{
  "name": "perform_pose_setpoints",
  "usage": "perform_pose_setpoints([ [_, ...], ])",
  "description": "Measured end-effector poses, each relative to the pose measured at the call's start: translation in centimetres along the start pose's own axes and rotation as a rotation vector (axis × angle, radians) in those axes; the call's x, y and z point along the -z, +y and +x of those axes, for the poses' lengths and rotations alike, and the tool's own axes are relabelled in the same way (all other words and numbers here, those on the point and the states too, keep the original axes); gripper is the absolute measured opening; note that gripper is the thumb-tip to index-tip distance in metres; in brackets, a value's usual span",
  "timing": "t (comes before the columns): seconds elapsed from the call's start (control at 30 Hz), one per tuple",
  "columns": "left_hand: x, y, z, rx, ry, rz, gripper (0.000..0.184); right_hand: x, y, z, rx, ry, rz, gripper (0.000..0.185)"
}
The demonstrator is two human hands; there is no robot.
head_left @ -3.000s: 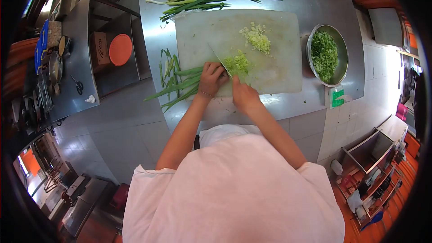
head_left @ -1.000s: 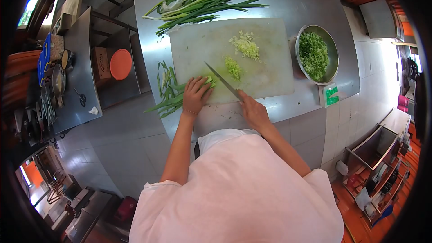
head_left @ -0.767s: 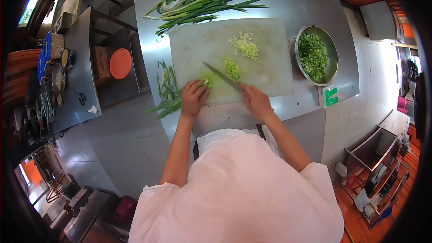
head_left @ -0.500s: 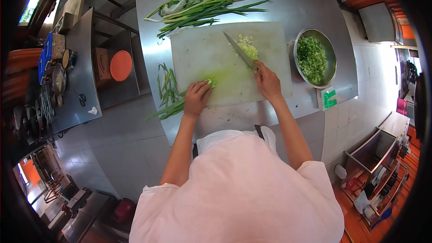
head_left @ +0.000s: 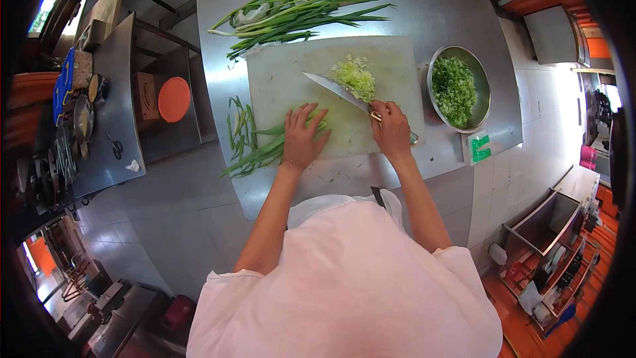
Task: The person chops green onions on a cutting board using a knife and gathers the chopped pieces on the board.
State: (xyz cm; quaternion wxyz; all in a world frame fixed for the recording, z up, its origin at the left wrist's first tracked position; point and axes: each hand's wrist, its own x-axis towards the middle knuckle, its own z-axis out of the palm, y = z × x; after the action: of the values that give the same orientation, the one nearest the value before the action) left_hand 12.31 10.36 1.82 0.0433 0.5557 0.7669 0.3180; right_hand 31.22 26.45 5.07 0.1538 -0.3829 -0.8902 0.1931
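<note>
My right hand grips a kitchen knife by its handle, the blade pointing up and left over the white cutting board. Along the blade's far side lies a pile of chopped spring onion. With fingers spread, my left hand rests over a bunch of spring onions. Their leaves trail off the board's left edge, and the part beneath my palm is hidden. Loose cut leaves lie on the table just left of the board.
A steel bowl of chopped greens stands right of the board, with a green-and-white packet below it. More whole spring onions lie beyond the board. A side table at left holds scissors; a red round lid is nearby.
The knife has swung lower and flatter, now beside the chopped pile, which looks larger. My left hand has spread its fingers and moved slightly right; the cut ends it held are covered.
</note>
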Motion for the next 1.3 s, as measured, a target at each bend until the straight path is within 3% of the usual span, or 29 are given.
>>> perform_pose_setpoints([
  [0.2,-1.9,3.9,5.6,-0.328,-0.139,0.147,0.061,0.0,0.1,0.0,0.053,0.008,-0.061,0.023],
  [0.4,-5.0,2.6,8.1,-0.364,-0.171,0.122,0.065,0.8,0.7,-0.4,0.051,0.052,-0.122,0.020],
  [0.5,-4.9,1.8,8.7,-0.222,-0.202,0.174,0.070,2.0,0.9,-0.8,0.023,0.061,-0.158,0.018],
  [0.7,-4.2,-1.1,9.6,-0.135,-0.262,0.232,0.083,6.6,2.6,-3.1,-0.010,0.094,-0.297,0.017],
  [0.83,-4.0,-0.1,9.8,-0.197,-0.121,0.064,0.079,8.1,3.2,-3.3,-0.007,0.094,-0.282,0.020],
  [1.0,-2.9,3.7,10.1,-0.266,0.005,-0.104,0.065,6.5,2.6,-1.6,0.191,-0.015,-0.332,0.042],
  [1.3,-3.4,4.9,11.2,-0.266,-0.114,-0.203,0.062,6.2,1.3,1.6,0.317,-0.016,-0.343,0.048],
])
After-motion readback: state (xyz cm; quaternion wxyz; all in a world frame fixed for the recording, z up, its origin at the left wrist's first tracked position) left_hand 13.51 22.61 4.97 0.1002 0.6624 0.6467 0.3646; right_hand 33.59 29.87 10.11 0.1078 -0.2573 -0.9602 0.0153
